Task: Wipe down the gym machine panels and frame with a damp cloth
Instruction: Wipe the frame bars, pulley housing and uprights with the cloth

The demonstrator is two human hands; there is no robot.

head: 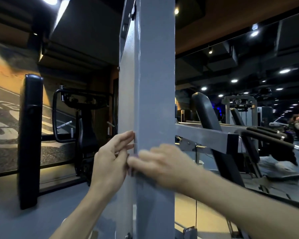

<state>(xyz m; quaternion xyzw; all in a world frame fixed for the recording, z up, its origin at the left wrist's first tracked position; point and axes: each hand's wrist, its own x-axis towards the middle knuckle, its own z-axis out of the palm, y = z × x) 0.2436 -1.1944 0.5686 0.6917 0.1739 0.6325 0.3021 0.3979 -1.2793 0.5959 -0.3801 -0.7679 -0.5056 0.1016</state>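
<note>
Dim gym behind, and at the grey upright post [154, 100] the left hand [110, 163], fingers loosely together, meets the blurred right hand [162, 168], grip unreadable; no cloth shows, so bare fingers risk smearing its edge.

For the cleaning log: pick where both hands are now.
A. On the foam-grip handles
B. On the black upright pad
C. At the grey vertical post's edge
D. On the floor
C: the left hand and right hand meet at the grey post's left edge.

Right hand [160, 165] motion-blurred; its grip cannot be told.
</note>
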